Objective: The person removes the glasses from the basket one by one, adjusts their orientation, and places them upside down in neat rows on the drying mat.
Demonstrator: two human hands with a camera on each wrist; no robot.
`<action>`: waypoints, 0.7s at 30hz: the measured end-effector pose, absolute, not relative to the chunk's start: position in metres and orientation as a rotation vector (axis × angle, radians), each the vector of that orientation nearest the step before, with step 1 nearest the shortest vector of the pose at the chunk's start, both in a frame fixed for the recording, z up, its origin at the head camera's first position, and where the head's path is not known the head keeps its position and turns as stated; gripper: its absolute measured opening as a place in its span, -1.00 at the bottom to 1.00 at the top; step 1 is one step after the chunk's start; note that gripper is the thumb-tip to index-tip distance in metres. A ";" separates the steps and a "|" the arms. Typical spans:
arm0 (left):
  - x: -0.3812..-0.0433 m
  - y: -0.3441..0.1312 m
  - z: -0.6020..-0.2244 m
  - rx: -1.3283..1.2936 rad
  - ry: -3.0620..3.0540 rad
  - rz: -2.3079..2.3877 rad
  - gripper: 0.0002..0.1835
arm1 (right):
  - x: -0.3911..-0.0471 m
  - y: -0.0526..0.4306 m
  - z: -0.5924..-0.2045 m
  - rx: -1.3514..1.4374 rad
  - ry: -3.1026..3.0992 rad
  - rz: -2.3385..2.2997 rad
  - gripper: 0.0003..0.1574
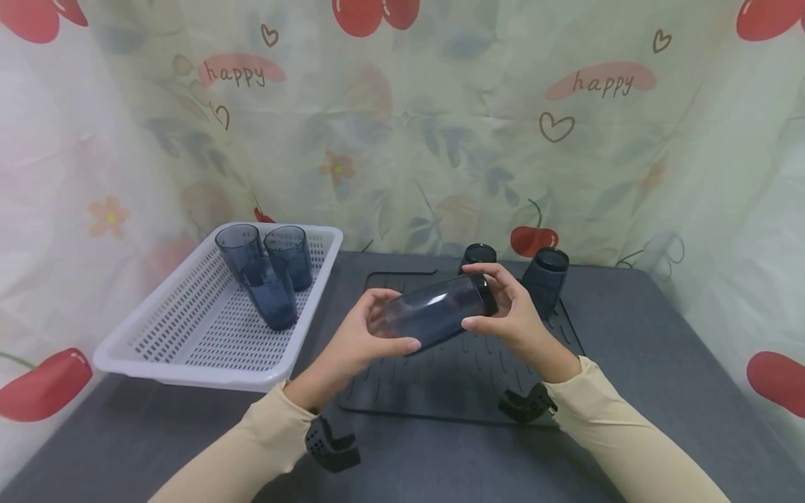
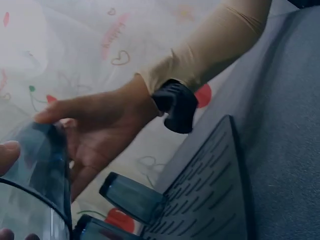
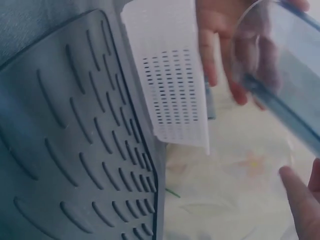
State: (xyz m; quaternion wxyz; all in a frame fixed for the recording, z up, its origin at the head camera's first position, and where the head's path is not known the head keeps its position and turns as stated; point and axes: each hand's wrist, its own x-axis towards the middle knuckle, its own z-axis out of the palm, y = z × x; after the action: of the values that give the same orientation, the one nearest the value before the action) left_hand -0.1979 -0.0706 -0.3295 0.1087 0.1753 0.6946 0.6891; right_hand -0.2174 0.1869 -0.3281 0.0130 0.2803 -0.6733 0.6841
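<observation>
Over the drying mat, both hands hold a dark blue, see-through drinking glass (image 1: pixel 434 311) tilted on its side. The left hand (image 1: pixel 355 342) grips its rim end, with the thumb along the near side. At the dark, thick base, the right hand (image 1: pixel 516 314) pinches the glass between thumb and fingers. In the left wrist view the same glass (image 2: pixel 37 165) fills the lower left corner. Beyond the right hand, two more glasses, one at the back (image 1: pixel 480 253) partly hidden and another on the right (image 1: pixel 546 279), stand upside down on the black ridged drying mat (image 1: pixel 434 391).
On the left sits a white perforated plastic basket (image 1: pixel 182 374). Inside it are three blue glasses, mouths up: a rear left one (image 1: pixel 237 244), a rear right one (image 1: pixel 291 258) and a leaning front one (image 1: pixel 272 297). A patterned curtain (image 1: pixel 402 140) surrounds the grey tabletop (image 1: pixel 648 349).
</observation>
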 end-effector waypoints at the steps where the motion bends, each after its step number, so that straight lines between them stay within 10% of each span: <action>1: -0.198 -0.070 -0.331 0.528 2.053 2.002 -0.19 | -0.217 0.187 -0.328 0.875 -2.087 2.137 -0.20; 21: -0.198 -0.055 -0.344 0.565 2.187 1.809 -0.13 | -0.215 0.181 -0.324 0.932 -1.900 2.291 -0.15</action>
State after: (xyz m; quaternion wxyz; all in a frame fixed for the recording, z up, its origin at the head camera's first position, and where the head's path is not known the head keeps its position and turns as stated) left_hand -0.1981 -0.0551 -0.3437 0.1236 0.1936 0.7498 0.6205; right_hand -0.2154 0.1806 -0.3241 0.0113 0.2988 -0.6092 0.7345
